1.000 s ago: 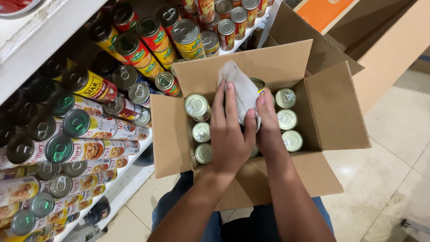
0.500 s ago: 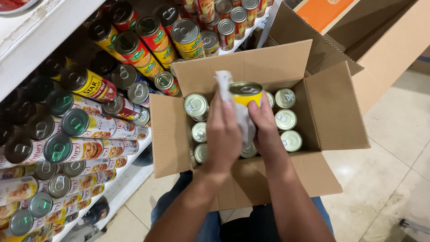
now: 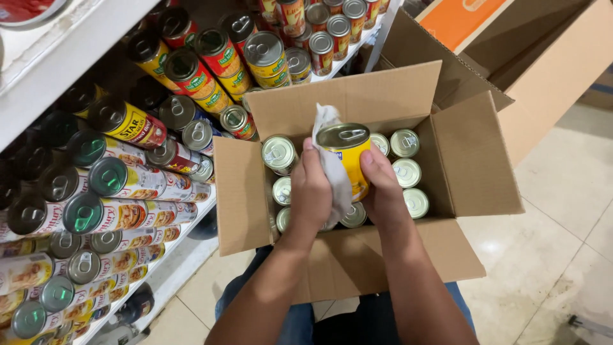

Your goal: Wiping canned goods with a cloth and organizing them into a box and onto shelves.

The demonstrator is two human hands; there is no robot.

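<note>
Left hand (image 3: 311,191) presses a crumpled white cloth (image 3: 332,160) against a yellow-labelled metal can (image 3: 348,156); right hand (image 3: 382,188) grips its other side. Can upright between both, above the open cardboard box (image 3: 396,96) of silver-lidded cans (image 3: 406,172).

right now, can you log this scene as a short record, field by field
setting: shop aisle, view down over an open cardboard box
left hand: left hand presses a pale cloth against the can's side
right hand: right hand grips a yellow can, raised above the box
box contents: silver-topped cans standing upright in rows
left side: shelves packed with stacked cans lying on their sides
behind: second open carton with an orange panel
floor: pale tiles
</note>
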